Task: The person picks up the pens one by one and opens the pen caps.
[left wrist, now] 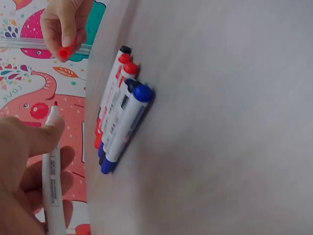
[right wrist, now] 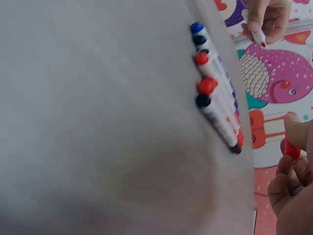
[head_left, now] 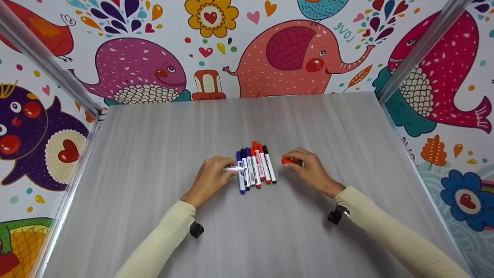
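My left hand (head_left: 212,173) grips an uncapped white marker (left wrist: 54,181), its small red tip bare and pointing toward the other hand. Between thumb and fingers, my right hand (head_left: 310,166) pinches a red marker cap (head_left: 286,160), its hollow end showing in the left wrist view. Both hands are raised over the table, one on each side of a row of markers (head_left: 259,166). The row lies side by side on the table, white barrels with blue, black and red caps. A blue-capped marker (head_left: 241,173) is at its left end, a black-capped one (head_left: 270,165) at its right.
The grey wood-grain table (head_left: 247,239) carries the markers near its middle. Printed panels with cartoon animals (head_left: 293,58) stand behind and at both sides, with metal posts (head_left: 424,50) at the back corners. A black wrist device (head_left: 197,230) sits by the left cuff.
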A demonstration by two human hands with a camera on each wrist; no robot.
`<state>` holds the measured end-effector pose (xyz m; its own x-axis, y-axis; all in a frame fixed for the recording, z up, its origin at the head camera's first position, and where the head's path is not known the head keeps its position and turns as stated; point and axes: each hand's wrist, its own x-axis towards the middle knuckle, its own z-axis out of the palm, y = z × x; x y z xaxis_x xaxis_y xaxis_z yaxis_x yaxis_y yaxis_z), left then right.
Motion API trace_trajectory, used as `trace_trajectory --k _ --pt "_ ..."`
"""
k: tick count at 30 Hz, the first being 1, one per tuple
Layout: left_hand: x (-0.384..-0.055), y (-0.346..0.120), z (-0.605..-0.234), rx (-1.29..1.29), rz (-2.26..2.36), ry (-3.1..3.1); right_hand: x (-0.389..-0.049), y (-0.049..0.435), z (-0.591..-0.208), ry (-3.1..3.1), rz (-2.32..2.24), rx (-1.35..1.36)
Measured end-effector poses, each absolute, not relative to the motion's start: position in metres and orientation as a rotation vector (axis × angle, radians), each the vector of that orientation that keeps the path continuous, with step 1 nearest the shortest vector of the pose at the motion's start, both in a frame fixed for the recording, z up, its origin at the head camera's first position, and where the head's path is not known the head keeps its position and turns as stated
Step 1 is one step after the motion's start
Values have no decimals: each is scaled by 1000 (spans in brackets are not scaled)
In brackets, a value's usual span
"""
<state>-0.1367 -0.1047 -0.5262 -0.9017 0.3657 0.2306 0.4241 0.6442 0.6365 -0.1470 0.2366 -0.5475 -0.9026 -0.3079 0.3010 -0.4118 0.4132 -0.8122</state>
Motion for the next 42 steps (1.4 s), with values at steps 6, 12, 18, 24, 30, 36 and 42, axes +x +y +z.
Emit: trace_trajectory --k 6,12,18,24,30,36,42 --pt "-147 -118 -543 -632 -1017 -2727 -155 248 -561 -2564 1478 613" --pt "-157 -129 -559 -570 -967 -2729 -163 262 -571 -2563 1509 580" --pt "-163 -139 -570 -517 -982 -2760 -169 275 -581 -2575 1529 528" --pt "-166 -143 -575 -483 -981 -2797 -172 285 -591 -2576 1503 497" --pt "-170 -144 -579 -484 -955 -2790 -177 294 -593 -2605 1454 443" --pt "-173 -146 -581 -471 -950 -2798 -181 298 -591 -2634 1403 427" --pt "-177 -149 -581 -492 -964 -2798 -185 299 -592 -2639 1370 428"
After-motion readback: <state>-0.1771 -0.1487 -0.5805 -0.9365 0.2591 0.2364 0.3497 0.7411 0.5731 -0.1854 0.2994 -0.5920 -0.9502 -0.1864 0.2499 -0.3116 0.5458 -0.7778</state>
